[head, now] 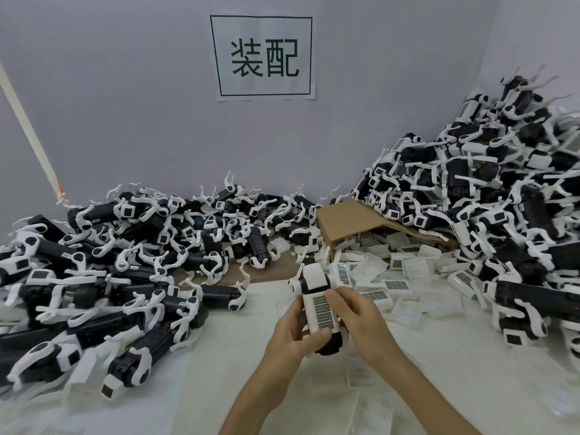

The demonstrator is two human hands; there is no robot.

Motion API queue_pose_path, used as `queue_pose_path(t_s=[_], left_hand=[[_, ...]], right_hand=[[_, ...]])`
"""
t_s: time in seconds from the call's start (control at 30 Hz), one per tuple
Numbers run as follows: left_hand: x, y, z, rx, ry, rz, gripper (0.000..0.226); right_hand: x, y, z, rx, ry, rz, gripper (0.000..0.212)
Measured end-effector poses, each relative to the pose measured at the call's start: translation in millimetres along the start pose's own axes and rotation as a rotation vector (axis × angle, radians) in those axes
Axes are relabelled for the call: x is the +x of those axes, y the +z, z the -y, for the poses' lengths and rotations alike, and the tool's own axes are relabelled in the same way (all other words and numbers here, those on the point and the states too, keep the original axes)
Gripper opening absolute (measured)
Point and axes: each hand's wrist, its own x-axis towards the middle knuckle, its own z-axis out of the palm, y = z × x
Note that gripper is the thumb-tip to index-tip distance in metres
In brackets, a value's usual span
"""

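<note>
Left grip (295, 324): grasps the near left side of the black-and-white unit (315, 285), thumb lying across the near end of its grille cover (323, 309).
Right grip (361, 318): clasps the unit's right side, fingertips (334, 298) curled onto the cover's right edge.
Unit: held between both grips, raised off the white tabletop (238, 356), its long axis pointing away from the person, grille side up.
Just beyond the grip, to the right: loose white grille covers (405, 271) spill from a tipped cardboard box (345, 215).
Left of the grip: a low heap of black units with white limbs (110, 262).
Right of the grip: a taller heap of covered units (502, 183) banked against the wall.
Far beyond the grip: a paper sign (262, 56) with two printed characters on the wall.
</note>
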Motion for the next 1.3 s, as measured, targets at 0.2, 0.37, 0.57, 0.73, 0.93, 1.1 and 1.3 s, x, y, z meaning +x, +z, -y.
queue_pose_path(t_s=[0.2, 0.37, 0.57, 0.73, 0.93, 1.1, 1.3], left_hand=[[0.8, -3.2, -1.1, 0.108, 0.038, -0.122, 0.044], [-2.4, 2.0, -2.2, 0.218, 0.061, -0.014, 0.031], [-2.9, 3.3, -4.2, 0.336, 0.15, -0.12, 0.024], [-0.3, -11.2, -7.1, 0.076, 0.139, -0.431, 0.053], [7.8, -32.3, 1.9, -0.009, 0.119, -0.689, 0.054], [13.7, -24.2, 5.4, -0.032, 0.049, -0.619, 0.055], [15.3, -16.6, 6.6, 0.009, 0.052, -0.55, 0.054]], right_hand=[[1.0, -10.3, 1.7, -0.281, -0.078, -0.125, 0.02], [-0.2, -20.3, 10.9, -0.099, -0.072, 0.089, 0.036], [-4.0, -27.7, 19.9, -0.118, -0.065, 0.217, 0.03], [-6.4, -32.6, 31.0, -0.048, -0.032, 0.281, 0.033], [16.7, -47.0, 69.8, -0.148, -0.027, 0.4, 0.021], [110.2, -119.2, 173.2, 0.616, -0.186, -0.208, 0.038], [149.1, -138.6, 208.8, 0.141, -0.249, -0.342, 0.03]])
